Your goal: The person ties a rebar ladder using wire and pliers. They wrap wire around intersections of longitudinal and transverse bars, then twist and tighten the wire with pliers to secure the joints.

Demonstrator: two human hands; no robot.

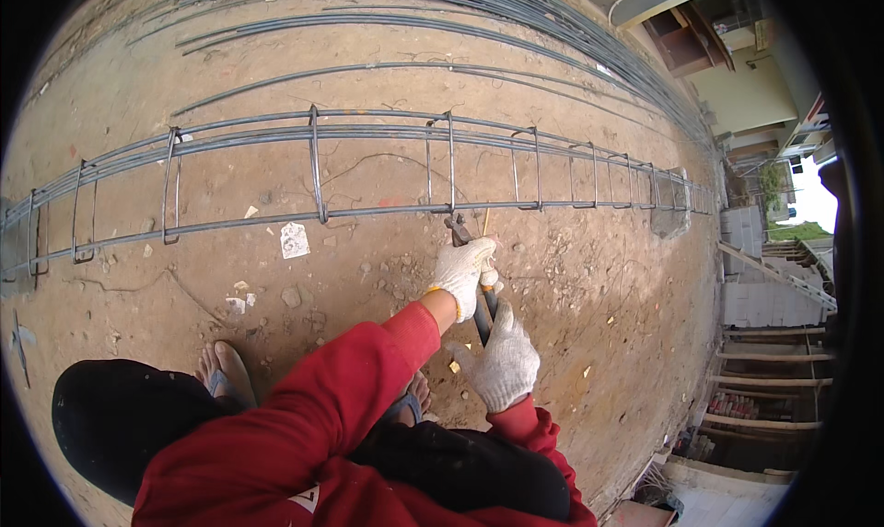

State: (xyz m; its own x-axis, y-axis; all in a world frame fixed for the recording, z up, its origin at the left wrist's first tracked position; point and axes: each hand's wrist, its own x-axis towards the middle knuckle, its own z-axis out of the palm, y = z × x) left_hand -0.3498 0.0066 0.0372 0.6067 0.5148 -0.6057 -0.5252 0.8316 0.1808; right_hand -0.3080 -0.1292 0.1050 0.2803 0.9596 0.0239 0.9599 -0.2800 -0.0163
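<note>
My left hand [461, 273], in a white knit work glove, closes around a dark steel cutter or pincer tool [458, 228] just behind its jaws. The jaws sit close below the lower bar of a rebar cage [387, 209]; whether they touch it I cannot tell. Lower down, my gloved right hand [510, 361] is at the tool's dark handles [487, 313], its palm hiding their ends. A thin yellowish stick or wire [487, 219] shows just beyond my left hand. Square wire stirrups [315, 164] ring the long bars of the cage.
Loose steel rebars [414, 19] lie across the ground beyond the cage. A concrete block [671, 206] is under its right part. White tile fragments [295, 240] and stones [291, 296] dot the dirt near my sandalled feet [231, 371]. Wooden poles [773, 382] stand at the right.
</note>
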